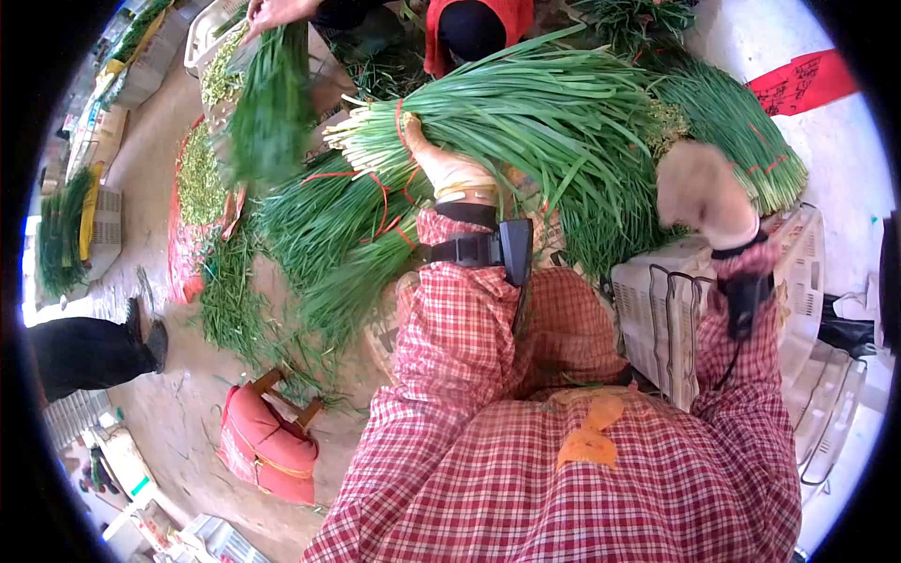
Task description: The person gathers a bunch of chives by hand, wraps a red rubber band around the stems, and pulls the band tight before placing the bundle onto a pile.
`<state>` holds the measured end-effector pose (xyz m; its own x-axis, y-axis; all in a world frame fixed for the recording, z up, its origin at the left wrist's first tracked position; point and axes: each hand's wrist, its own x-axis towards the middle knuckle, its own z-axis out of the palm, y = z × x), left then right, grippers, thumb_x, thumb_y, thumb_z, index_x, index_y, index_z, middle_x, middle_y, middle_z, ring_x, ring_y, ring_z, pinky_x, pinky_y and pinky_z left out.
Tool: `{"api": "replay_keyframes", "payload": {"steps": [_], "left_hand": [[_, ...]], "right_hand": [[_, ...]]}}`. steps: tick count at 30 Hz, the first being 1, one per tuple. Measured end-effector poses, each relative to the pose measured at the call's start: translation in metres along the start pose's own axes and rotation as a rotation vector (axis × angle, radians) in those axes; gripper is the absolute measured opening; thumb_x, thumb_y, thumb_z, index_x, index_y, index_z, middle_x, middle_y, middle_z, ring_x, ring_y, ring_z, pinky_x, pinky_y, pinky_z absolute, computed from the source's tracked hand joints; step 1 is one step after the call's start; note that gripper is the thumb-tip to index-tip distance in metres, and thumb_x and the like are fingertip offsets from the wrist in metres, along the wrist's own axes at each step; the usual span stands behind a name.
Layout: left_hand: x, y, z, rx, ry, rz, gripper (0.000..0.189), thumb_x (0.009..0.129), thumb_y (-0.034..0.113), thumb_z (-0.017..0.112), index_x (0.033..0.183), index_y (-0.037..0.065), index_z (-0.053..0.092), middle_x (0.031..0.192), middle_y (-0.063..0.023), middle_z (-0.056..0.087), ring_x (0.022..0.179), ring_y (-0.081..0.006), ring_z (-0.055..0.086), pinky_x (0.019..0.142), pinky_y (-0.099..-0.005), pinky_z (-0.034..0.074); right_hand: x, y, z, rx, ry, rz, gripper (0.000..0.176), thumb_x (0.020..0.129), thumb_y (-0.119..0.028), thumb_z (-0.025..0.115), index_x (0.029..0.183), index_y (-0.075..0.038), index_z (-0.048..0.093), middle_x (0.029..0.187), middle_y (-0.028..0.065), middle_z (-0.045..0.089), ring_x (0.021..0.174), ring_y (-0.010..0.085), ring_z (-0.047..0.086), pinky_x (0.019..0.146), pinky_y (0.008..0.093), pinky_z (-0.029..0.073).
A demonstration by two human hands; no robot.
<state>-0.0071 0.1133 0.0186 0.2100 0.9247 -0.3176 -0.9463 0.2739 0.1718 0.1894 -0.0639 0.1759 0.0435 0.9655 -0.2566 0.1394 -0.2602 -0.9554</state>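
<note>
A large bunch of garlic chives lies across the pile in front of me, its pale stem ends to the left and its green leaves fanning right. A red band circles it near the stems. My left hand grips it beside that band; part of the fingers is hidden by the leaves. On the right, my right hand is raised near the leaf tips, above a white crate. Motion smears its fingers, and I cannot see anything held in it. More tied chives lie under and left of my left hand.
Another person's hand holds a blurred bunch of chives at upper left. Banded chives lie at upper right, near a red paper. A padded red stool and a person's shoe are at left.
</note>
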Motion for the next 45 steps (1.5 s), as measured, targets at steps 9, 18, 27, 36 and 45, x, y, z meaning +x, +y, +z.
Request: {"api": "replay_keyframes", "payload": {"steps": [9, 18, 27, 36, 45], "left_hand": [[0.002, 0.003, -0.002, -0.038, -0.017, -0.033, 0.056, 0.087, 0.054, 0.063, 0.127, 0.015, 0.061, 0.127, -0.0053, 0.063, 0.115, -0.0291, 0.057, 0.105, -0.048, 0.041], [0.006, 0.005, -0.008, -0.052, -0.045, -0.037, 0.067, 0.082, 0.059, 0.067, 0.128, 0.012, 0.06, 0.132, -0.0073, 0.059, 0.118, -0.0318, 0.054, 0.105, -0.05, 0.041], [0.011, 0.004, -0.008, -0.081, -0.04, -0.013, 0.059, 0.088, 0.056, 0.061, 0.13, 0.013, 0.06, 0.129, -0.006, 0.063, 0.117, -0.0288, 0.058, 0.106, -0.0476, 0.042], [-0.015, 0.009, 0.011, -0.045, 0.005, -0.108, 0.059, 0.091, 0.056, 0.058, 0.135, 0.015, 0.056, 0.137, -0.007, 0.058, 0.124, -0.0303, 0.053, 0.109, -0.0493, 0.039], [0.01, 0.017, -0.016, 0.055, -0.41, -0.156, 0.074, 0.086, 0.064, 0.057, 0.141, 0.015, 0.052, 0.143, -0.0094, 0.052, 0.129, -0.0328, 0.05, 0.109, -0.0543, 0.038]], "right_hand": [[0.037, 0.053, 0.114, 0.243, 0.106, 0.131, 0.032, 0.097, -0.032, 0.053, 0.08, -0.005, 0.057, 0.058, -0.0003, 0.048, 0.051, 0.0098, 0.05, 0.051, 0.0255, 0.042], [-0.021, 0.018, 0.058, -0.387, 0.318, -0.016, 0.034, 0.091, -0.033, 0.063, 0.075, -0.004, 0.063, 0.062, 0.0056, 0.058, 0.053, 0.0105, 0.051, 0.05, 0.0273, 0.037], [0.015, 0.007, 0.063, 0.126, -0.055, -0.021, 0.025, 0.089, -0.023, 0.064, 0.071, -0.006, 0.061, 0.063, 0.002, 0.06, 0.055, 0.0084, 0.055, 0.049, 0.0248, 0.041], [-0.016, -0.026, 0.032, -0.481, 0.349, 0.001, 0.027, 0.091, -0.032, 0.066, 0.095, -0.005, 0.067, 0.08, 0.0026, 0.067, 0.069, 0.0129, 0.062, 0.063, 0.027, 0.05], [0.006, 0.007, 0.104, -0.422, -0.516, -0.275, 0.025, 0.083, -0.026, 0.07, 0.072, -0.006, 0.062, 0.063, 0.0079, 0.054, 0.058, 0.0192, 0.052, 0.058, 0.0348, 0.047]]}}
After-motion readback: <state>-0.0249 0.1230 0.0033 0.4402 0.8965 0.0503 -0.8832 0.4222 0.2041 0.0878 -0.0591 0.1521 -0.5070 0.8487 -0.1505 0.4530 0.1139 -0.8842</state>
